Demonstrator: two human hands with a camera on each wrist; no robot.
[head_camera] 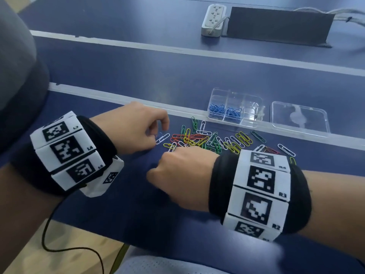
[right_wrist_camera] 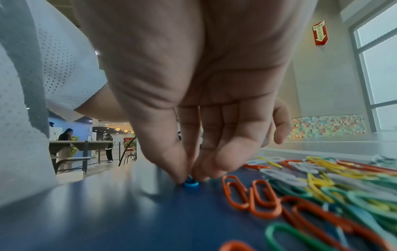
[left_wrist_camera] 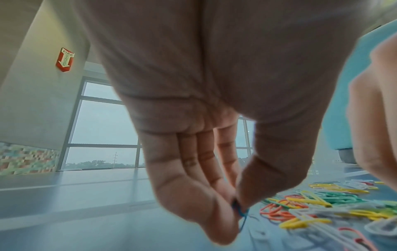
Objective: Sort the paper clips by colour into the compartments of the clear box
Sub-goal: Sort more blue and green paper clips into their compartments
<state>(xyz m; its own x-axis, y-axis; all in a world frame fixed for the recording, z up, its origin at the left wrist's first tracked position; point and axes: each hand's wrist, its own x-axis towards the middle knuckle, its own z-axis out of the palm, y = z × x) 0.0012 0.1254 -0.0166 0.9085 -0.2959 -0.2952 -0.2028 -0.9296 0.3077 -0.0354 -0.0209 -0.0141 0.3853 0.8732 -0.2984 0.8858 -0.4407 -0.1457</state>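
Head view: we pinch one blue clip (left_wrist_camera: 239,209) in our left hand (head_camera: 136,128), another (right_wrist_camera: 190,183) in our right hand (head_camera: 183,173); two compartments of the clear box (head_camera: 254,123) hold blue clips.

From the head view, the right hand (head_camera: 183,171) hides its own fingertips and the small blue paper clip (right_wrist_camera: 190,183) in their grip; nearest clips blur.

Mixed-colour paper clips (head_camera: 209,142) heaped near clear box (head_camera: 236,111); blue ones inside.

Loose clips (head_camera: 209,141) heaped on table (head_camera: 138,204), compartment box (head_camera: 236,107) behind them, lid (head_camera: 300,119) right of box
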